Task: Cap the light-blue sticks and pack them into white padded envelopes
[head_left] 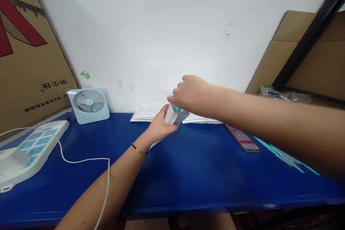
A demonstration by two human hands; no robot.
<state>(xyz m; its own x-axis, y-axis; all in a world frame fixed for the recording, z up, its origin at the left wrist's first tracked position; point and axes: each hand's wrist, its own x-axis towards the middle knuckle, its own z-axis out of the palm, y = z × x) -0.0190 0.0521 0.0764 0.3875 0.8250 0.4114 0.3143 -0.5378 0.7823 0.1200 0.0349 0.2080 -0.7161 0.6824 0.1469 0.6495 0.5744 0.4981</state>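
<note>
My left hand [158, 125] is wrapped round a small white tube [172, 116] with a teal top, held just above the blue table [188, 172] near the wall. A ring and a thin gold bracelet show on that hand and wrist. My right hand [190, 92] reaches in from the right and closes over the tube's top end, its fingers curled down on the teal cap. Most of the tube is hidden between the two hands.
White papers [147, 113] lie against the wall behind the hands. A small light-blue fan [88, 103] stands at the left, beside a white power strip [25, 152] and cable [86, 160]. A phone [242, 139] lies at the right. Cardboard boxes [24, 54] flank both sides.
</note>
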